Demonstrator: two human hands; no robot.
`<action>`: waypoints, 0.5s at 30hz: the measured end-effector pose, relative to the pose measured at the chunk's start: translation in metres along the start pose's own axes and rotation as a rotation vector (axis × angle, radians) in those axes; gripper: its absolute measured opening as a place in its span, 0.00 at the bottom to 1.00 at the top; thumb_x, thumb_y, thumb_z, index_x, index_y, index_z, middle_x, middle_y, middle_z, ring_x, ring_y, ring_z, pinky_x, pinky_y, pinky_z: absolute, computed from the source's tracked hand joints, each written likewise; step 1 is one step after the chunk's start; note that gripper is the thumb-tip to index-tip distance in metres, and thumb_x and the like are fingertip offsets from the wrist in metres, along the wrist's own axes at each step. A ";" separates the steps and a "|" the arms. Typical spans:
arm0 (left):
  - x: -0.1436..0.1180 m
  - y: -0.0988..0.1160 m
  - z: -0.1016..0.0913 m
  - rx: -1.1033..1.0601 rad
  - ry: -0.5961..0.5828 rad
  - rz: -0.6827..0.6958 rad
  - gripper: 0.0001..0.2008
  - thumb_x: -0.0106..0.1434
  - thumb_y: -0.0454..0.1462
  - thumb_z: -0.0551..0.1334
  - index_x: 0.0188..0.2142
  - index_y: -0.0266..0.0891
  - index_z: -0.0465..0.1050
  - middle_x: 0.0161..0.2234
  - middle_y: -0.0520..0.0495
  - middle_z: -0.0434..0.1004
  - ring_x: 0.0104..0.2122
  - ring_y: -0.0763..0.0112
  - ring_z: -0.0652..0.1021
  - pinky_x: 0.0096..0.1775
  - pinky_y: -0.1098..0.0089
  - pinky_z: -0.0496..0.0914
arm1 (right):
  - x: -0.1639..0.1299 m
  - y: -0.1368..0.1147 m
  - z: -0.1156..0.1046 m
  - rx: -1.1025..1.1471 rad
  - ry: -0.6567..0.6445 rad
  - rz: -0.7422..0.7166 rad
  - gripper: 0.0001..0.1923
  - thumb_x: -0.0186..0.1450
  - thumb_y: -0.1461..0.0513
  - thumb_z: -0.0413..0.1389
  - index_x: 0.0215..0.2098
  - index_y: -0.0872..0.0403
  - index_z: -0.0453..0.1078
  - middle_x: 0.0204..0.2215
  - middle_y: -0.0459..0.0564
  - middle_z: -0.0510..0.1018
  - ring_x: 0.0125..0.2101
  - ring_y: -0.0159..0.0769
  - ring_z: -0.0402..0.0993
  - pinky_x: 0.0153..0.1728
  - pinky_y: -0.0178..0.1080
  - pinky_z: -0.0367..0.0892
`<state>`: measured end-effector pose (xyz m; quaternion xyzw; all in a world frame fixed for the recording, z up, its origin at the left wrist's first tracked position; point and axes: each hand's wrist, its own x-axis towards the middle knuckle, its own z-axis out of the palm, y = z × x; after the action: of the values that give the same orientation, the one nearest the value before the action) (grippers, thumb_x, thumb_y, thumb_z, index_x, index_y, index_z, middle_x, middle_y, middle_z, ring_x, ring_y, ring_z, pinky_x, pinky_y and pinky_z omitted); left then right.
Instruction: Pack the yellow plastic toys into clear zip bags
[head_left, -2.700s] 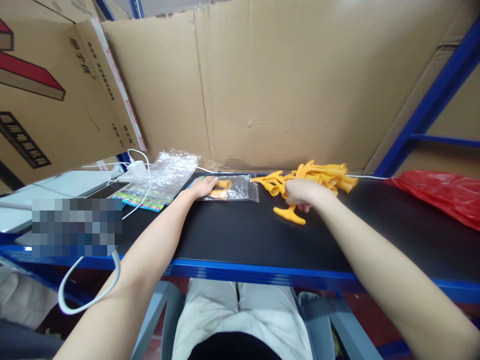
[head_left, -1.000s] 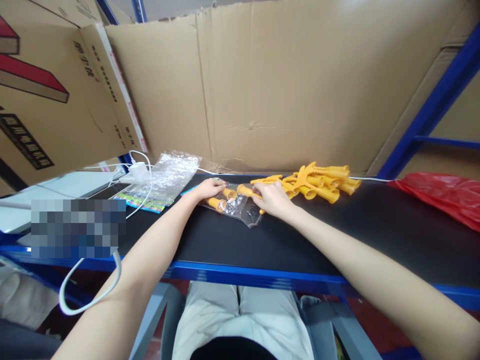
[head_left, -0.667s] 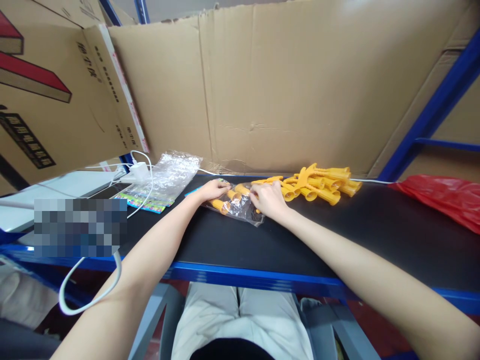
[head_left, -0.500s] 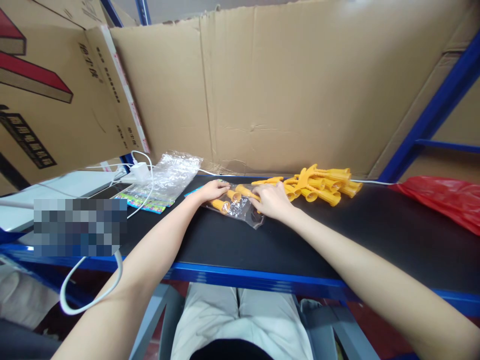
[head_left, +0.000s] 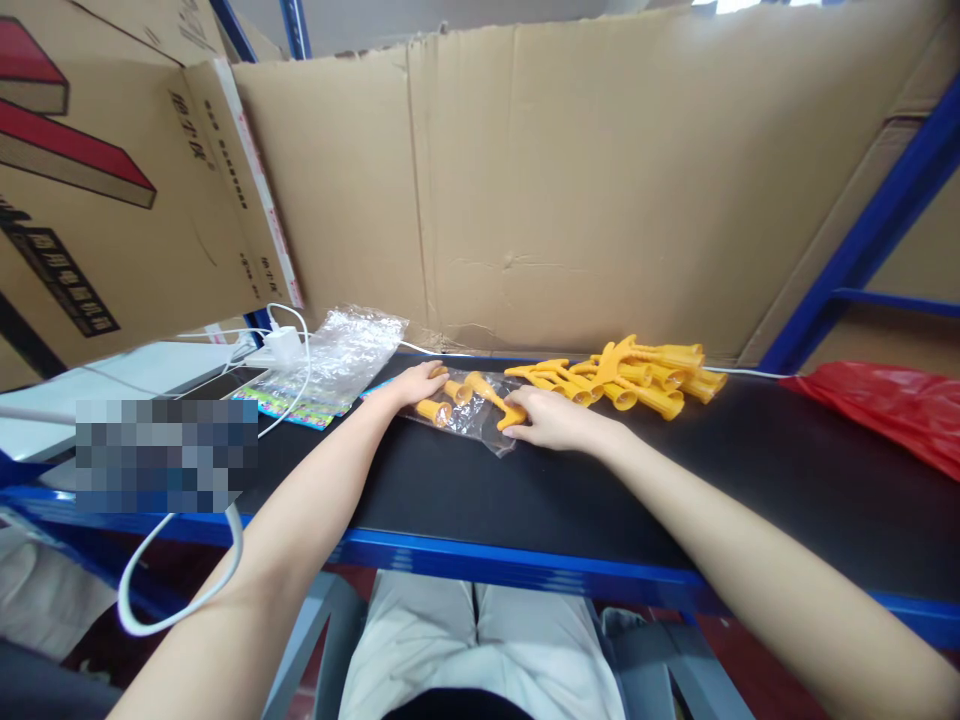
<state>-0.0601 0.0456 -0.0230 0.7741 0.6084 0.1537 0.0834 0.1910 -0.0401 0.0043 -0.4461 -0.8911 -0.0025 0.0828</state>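
Observation:
A clear plastic bag (head_left: 480,436) lies on the black tabletop in front of me, with flared yellow plastic pieces (head_left: 433,411) in or on it. My left hand (head_left: 420,385) rests on the bag's left end, fingers curled over its edge. My right hand (head_left: 551,416) pinches the forked end of another yellow plastic piece (head_left: 491,393), whose flared end points left over the bag. Whether this piece is inside the film I cannot tell. Right behind that hand lies a pile of similar yellow pieces (head_left: 652,375), flared ends mostly to the right.
Empty clear bags with colourful printed headers (head_left: 352,345) lie at the left, beside a white charger (head_left: 283,347) and its cables. A red plastic bag (head_left: 885,400) lies at the right. Cardboard (head_left: 600,180) walls the back; a blue rail (head_left: 510,562) edges the table.
My right hand has come down and towards me with the forked end of a yellow piece, now plainly visible in its fingers. My left hand has shifted slightly left.

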 end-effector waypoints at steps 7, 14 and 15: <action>0.000 -0.001 0.000 -0.026 -0.024 0.050 0.31 0.60 0.50 0.47 0.58 0.35 0.57 0.58 0.42 0.59 0.57 0.62 0.63 0.55 0.68 0.56 | 0.007 -0.007 0.009 0.005 0.164 -0.075 0.11 0.62 0.58 0.53 0.38 0.58 0.69 0.38 0.57 0.74 0.40 0.39 0.70 0.40 0.37 0.61; -0.002 0.001 -0.001 -0.023 -0.031 0.046 0.31 0.61 0.50 0.47 0.58 0.34 0.58 0.59 0.41 0.58 0.57 0.62 0.62 0.56 0.68 0.55 | 0.008 -0.017 0.014 -0.049 0.203 0.031 0.20 0.59 0.50 0.54 0.40 0.57 0.69 0.39 0.56 0.75 0.40 0.43 0.70 0.39 0.39 0.60; -0.002 0.001 -0.002 -0.024 -0.030 0.049 0.31 0.61 0.50 0.47 0.58 0.34 0.58 0.59 0.41 0.58 0.57 0.62 0.62 0.56 0.68 0.55 | 0.009 -0.017 0.015 -0.061 0.209 0.051 0.21 0.59 0.50 0.54 0.41 0.57 0.68 0.39 0.56 0.75 0.40 0.43 0.70 0.38 0.39 0.60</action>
<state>-0.0606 0.0433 -0.0216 0.7900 0.5860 0.1516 0.0980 0.1699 -0.0422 -0.0076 -0.4682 -0.8655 -0.0740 0.1619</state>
